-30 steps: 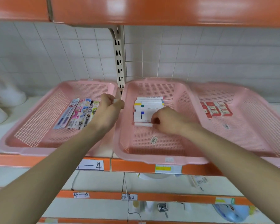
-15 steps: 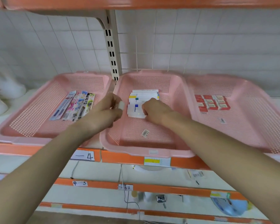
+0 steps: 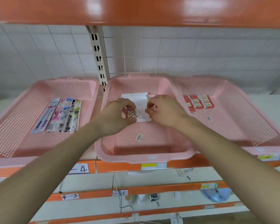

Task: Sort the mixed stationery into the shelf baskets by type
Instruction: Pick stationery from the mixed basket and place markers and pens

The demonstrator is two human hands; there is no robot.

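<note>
- Grip, left hand: thumb and curled fingers pinched on a small red-and-white pack, held over the middle basket at the left edge of the white packs.
- Grip, right hand: fingers curled at the right edge of the white packs; hold or mere contact not determinable.
- White packs: stacked toward the back edge of the middle basket, partly covered by both hands.
- Barcode sticker: flat on the same basket's floor, nearer the front edge.
- Left basket: pen packs side by side at mid-floor.
- Right basket: red packs grouped in the back left corner.
- Three baskets side by side on the orange-edged shelf.
</note>
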